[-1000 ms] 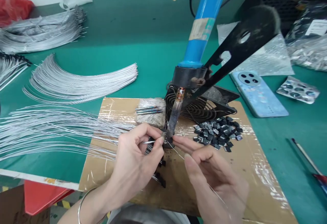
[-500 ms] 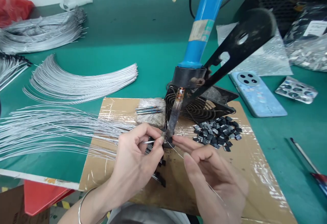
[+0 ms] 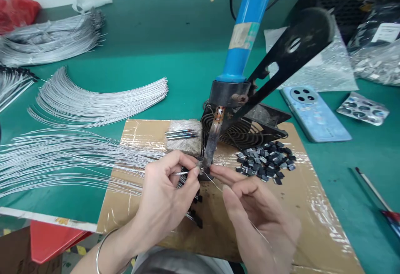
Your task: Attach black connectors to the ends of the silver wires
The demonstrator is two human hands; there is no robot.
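Underneath, green surface [image 3: 187, 68]; on it, cardboard sheet [image 3: 300, 211]. Above, blue soldering iron [image 3: 237, 59] slants down. Right hand [image 3: 264, 217] pinches thin strand [image 3: 215, 185], its far end near iron tip [image 3: 208, 158]. Left hand [image 3: 165, 199] pinches white wire [image 3: 182, 173] just beside tip.

The fingers [image 3: 188, 190] of the left hand [image 3: 162, 203] hide one end of a thin white wire [image 3: 181, 173]; what it meets beneath the scorched grey metal rod [image 3: 213, 140] is too small to tell. The tall blue cylindrical handle [image 3: 246, 36] is cut off above. Toward the left edge of the green table [image 3: 193, 70], long white strands [image 3: 78, 149] are cut off.
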